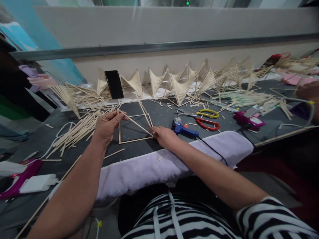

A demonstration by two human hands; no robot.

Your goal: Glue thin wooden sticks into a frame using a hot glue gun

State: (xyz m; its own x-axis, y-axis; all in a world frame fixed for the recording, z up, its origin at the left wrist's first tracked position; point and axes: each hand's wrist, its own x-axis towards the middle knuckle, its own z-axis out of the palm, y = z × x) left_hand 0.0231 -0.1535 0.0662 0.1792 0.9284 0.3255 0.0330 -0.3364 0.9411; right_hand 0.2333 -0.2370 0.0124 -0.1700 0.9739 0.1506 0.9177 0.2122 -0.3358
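Observation:
A square frame of thin wooden sticks (134, 140) lies on the dark table (164, 116) in front of me. A single stick (136, 123) runs diagonally across it. My left hand (107, 126) pinches the upper left end of that stick. My right hand (164, 136) is closed on its lower right end, at the frame's right corner. A blue glue gun (183, 128) lies just right of my right hand.
Loose sticks (74, 131) are heaped at the left. Finished stick shapes (179, 86) line the back wall beside a black phone (114, 84). Yellow scissors (208, 114) and red scissors (208, 123) lie at the right, near a magenta glue gun (249, 120). A white cushion (174, 159) pads the table edge.

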